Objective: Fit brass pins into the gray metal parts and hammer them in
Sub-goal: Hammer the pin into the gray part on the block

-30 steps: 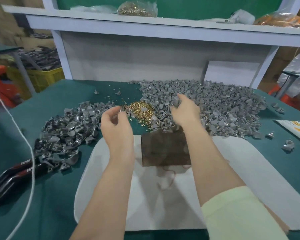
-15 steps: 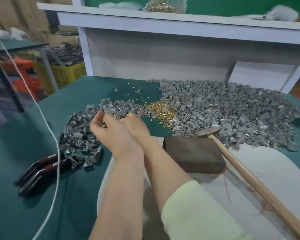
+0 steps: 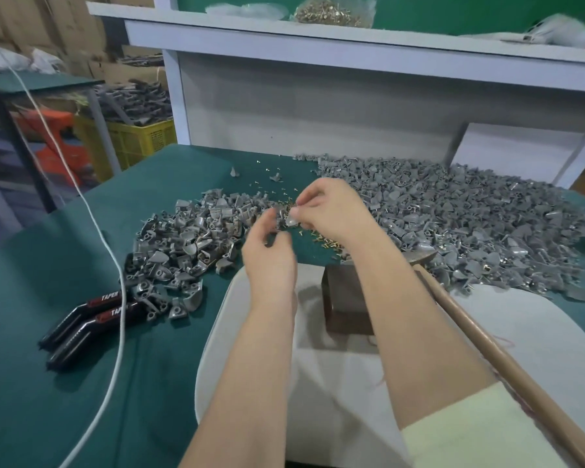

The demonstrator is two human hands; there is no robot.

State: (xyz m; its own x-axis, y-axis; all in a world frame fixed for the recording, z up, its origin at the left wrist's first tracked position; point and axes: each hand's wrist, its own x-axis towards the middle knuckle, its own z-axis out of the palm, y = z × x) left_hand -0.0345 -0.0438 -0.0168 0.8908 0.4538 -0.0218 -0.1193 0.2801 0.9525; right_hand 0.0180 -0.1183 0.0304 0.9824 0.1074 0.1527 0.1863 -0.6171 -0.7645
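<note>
My right hand (image 3: 331, 207) is raised over the small heap of brass pins (image 3: 325, 236) and pinches a gray metal part (image 3: 291, 220) at its fingertips. My left hand (image 3: 270, 255) hovers just left of and below it, fingers curled toward that part; whether it holds a pin is blurred. A big heap of gray parts (image 3: 470, 217) spreads to the right and a smaller heap (image 3: 190, 241) to the left. A dark metal block (image 3: 343, 302) stands on the white pad (image 3: 537, 339). The hammer (image 3: 487, 349) lies with its head by the block.
Two black-handled tools (image 3: 88, 319) lie at the left on the green table cover (image 3: 48, 383). A white cord (image 3: 115, 298) hangs across them. A white shelf (image 3: 318, 32) with a bag of pins (image 3: 331, 11) stands behind. A yellow crate (image 3: 129, 140) sits beyond the table's left edge.
Both hands left the left heap and moved right and up above the pins. My right hand now pinches a gray part. The view has shifted a little.
</note>
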